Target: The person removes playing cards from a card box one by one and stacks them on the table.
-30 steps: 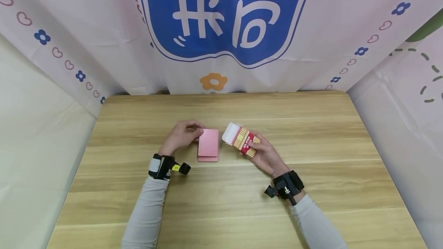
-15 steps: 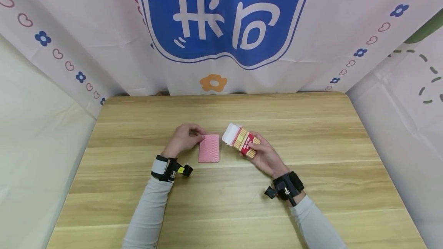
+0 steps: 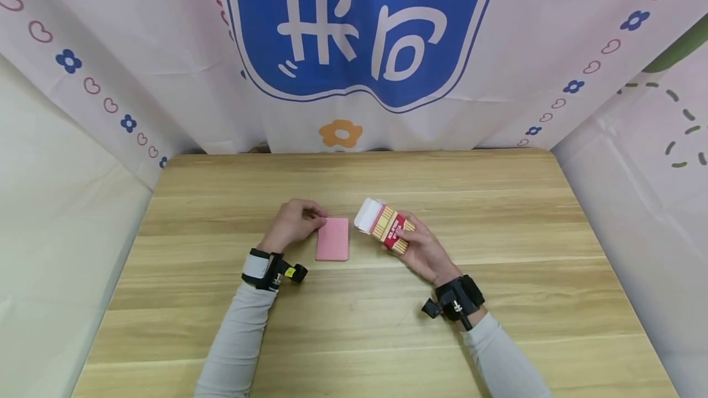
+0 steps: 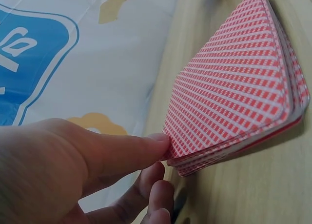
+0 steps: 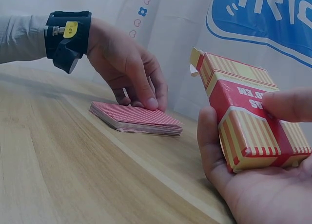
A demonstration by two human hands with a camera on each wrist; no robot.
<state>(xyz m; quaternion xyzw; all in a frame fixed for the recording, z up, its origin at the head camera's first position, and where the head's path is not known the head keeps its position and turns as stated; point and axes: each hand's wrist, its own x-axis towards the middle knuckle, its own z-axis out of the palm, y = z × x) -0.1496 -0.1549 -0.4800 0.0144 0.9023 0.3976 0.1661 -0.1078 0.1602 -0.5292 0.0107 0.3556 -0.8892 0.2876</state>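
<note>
A deck of playing cards [image 3: 333, 239] with red-and-white checked backs lies face down on the table. My left hand [image 3: 294, 223] pinches its far left corner. In the left wrist view the thumb [image 4: 153, 142] presses on the top card, while the other fingers are curled below by the deck's edge. To the right of the deck, my right hand [image 3: 426, 249] holds a striped yellow-and-red card box [image 3: 389, 229] above the table. Its white flap [image 3: 369, 215] is raised and points toward the deck. The inside of the box is hidden.
The wooden table [image 3: 354, 336] ends at the back against a hanging white cloth [image 3: 232, 109] with a blue emblem. Pale cloth sheets stand at the left and right sides. Both wrists carry black strapped cameras.
The upper cards, which stuck out past the far end of the deck, now lie in line with the rest. My left hand has come slightly nearer; the right hand has barely moved.
</note>
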